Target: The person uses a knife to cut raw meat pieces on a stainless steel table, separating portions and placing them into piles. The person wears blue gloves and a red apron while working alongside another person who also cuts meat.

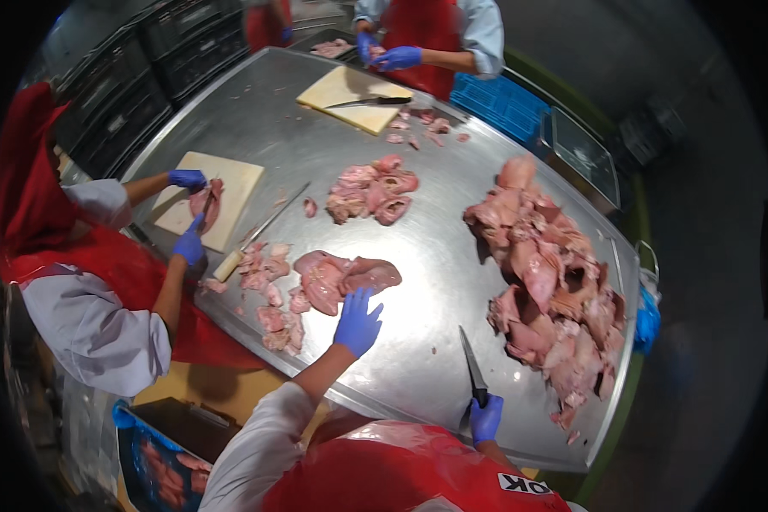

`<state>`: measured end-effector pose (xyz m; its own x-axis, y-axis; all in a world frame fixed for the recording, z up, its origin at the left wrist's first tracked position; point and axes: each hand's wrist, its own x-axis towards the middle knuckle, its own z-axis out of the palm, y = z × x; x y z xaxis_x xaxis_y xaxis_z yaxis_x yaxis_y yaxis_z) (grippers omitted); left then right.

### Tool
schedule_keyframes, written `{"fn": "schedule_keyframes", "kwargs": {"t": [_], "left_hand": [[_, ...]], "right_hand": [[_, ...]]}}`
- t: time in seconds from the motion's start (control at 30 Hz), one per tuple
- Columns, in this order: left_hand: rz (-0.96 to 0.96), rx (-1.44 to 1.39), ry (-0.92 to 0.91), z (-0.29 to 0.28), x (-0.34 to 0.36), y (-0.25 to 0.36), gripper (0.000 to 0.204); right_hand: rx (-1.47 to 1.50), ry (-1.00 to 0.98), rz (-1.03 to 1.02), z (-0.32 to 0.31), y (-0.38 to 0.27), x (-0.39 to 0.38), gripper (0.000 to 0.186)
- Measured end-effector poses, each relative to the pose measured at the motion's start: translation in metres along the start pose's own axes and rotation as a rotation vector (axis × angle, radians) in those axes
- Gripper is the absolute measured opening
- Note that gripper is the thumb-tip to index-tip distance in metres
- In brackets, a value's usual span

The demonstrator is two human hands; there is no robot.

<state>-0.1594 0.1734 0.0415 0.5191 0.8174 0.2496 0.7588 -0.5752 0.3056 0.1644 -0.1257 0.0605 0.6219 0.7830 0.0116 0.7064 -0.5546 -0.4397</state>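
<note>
one blue-gloved left hand (358,324), fingers slightly apart, touched the near edge of a pink meat piece (322,282) left of centre on the steel table (439,213). the right hand (486,418), by the table's near edge, was wrapped around the handle of a knife (473,367), blade pointing to the far side. small trimmings (260,266) lay left of the piece, and a large meat heap (538,273) lay along the table's right side.
</note>
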Motion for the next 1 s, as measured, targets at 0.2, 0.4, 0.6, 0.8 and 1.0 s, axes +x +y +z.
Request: {"fn": "schedule_keyframes", "kwargs": {"t": [0.2, 0.4, 0.6, 0.8, 1.0], "left_hand": [[-0.025, -0.197, 0.003, -0.027, -0.127, -0.006, 0.050], [0.007, -0.142, -0.066, -0.047, -0.148, -0.036, 0.051], [0.172, -0.106, -0.049, -0.063, -0.148, -0.042, 0.049], [0.096, -0.064, -0.086, -0.070, -0.154, -0.040, 0.043], [0.112, -0.095, -0.029, -0.073, -0.153, -0.036, 0.040]], "right_hand": [[-0.104, -0.045, 0.147, -0.024, -0.003, -0.062, 0.036], [-0.045, 0.156, 0.128, 0.008, 0.024, -0.100, 0.038], [-0.091, 0.162, -0.034, 0.007, 0.037, -0.095, 0.039], [-0.071, 0.099, -0.002, 0.006, 0.037, -0.092, 0.041], [-0.084, 0.076, 0.005, -0.002, 0.033, -0.097, 0.041]]}}
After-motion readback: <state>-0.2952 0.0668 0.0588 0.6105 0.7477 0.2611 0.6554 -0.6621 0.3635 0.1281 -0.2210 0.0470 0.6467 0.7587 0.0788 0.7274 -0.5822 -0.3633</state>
